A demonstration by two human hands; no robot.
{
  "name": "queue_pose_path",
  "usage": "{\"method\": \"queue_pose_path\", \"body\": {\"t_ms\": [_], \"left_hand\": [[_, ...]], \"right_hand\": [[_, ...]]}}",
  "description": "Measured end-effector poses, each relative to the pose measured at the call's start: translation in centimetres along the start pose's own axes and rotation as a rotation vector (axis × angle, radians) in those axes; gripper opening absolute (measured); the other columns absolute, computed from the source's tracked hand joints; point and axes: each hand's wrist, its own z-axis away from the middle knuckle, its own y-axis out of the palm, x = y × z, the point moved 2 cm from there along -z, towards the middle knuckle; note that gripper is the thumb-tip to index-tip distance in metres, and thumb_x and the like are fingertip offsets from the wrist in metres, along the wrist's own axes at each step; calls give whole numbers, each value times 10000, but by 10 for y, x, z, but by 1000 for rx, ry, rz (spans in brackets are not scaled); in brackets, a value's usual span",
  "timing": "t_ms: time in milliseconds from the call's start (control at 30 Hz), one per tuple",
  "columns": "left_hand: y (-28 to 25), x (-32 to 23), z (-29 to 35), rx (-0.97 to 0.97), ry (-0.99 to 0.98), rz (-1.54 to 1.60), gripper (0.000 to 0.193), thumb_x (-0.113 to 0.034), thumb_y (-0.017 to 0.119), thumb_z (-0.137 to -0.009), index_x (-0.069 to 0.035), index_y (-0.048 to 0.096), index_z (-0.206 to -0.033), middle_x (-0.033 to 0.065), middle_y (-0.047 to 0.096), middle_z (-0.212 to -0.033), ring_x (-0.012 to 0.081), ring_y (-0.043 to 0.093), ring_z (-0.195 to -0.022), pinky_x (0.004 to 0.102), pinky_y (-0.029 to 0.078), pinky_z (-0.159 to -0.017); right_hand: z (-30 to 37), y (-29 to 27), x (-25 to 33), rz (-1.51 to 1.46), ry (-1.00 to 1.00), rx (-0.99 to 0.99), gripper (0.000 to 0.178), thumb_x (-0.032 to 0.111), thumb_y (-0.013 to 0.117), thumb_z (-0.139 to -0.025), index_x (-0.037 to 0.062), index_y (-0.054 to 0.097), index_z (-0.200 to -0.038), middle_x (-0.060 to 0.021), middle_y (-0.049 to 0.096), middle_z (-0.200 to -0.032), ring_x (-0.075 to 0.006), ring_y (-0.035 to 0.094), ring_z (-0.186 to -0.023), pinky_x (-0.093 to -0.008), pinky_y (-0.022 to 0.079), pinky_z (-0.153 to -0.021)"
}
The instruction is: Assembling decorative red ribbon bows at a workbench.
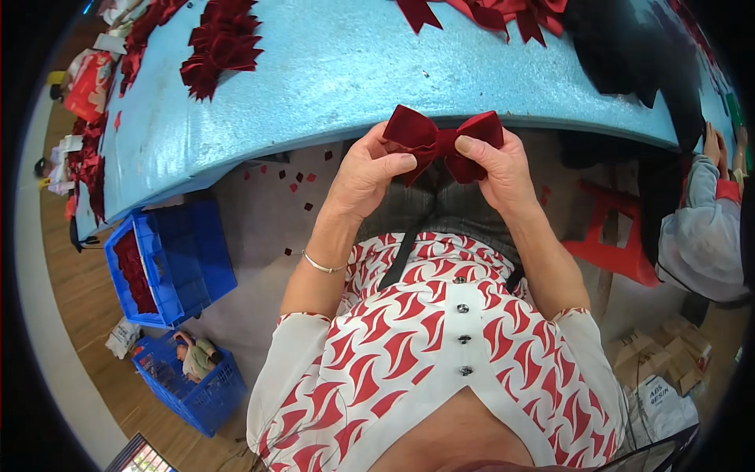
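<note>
A dark red velvet bow (444, 145) is held up between my two hands, just off the near edge of the blue table. My left hand (370, 169) pinches its left loop, thumb in front and fingers behind. On the other side, my right hand (503, 165) grips the right loop with the thumb pressed close to the centre knot. The bow's lower tails hang below the knot, partly covered by my thumbs.
The blue table (330, 71) carries a heap of red ribbon pieces (222, 47) and more red bows (511, 16). Blue crates (193, 256) stand at the left, a red stool (617, 232) at the right. Another person's sleeve (700, 228) shows far right. Red scraps dot the floor.
</note>
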Motion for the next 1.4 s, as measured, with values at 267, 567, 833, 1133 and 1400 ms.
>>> {"method": "queue_pose_path", "body": {"t_ms": [267,567,833,1133,1400], "left_hand": [[3,-13,2,-103,245,-136,141,-37,652,-754,-20,601,-885,44,620,-832,108,577,-733,226,465,-653],[9,-17,7,-82,404,-139,114,-60,638,-780,-20,602,-882,38,620,-819,103,573,-708,218,464,-642],[10,-23,10,-35,252,12,99,-81,608,-808,-17,601,-883,47,622,-823,110,574,-720,239,456,-679],[6,-24,3,-55,290,-151,88,-86,608,-809,-25,597,-871,44,621,-806,108,571,-726,243,448,-671],[-3,-17,-8,-28,309,-85,106,-32,629,-773,-26,582,-868,54,620,-832,121,581,-733,251,464,-672]], "right_hand": [[-11,29,15,62,42,264,275,29,645,-733,15,554,-993,-56,607,-899,-126,573,-790,-265,469,-733],[-6,54,-1,-18,-113,181,341,-8,635,-726,8,533,-1051,-44,589,-961,-107,549,-873,-250,454,-772],[0,52,-1,150,-217,223,330,-7,628,-739,14,540,-1057,-32,595,-932,-89,546,-841,-233,454,-762],[1,34,-5,43,-145,186,234,59,576,-814,-12,554,-1036,-54,612,-840,-110,570,-747,-239,461,-720],[-2,28,-15,149,-58,192,152,65,585,-797,-17,592,-925,-44,612,-765,-104,566,-698,-226,453,-679]]}}
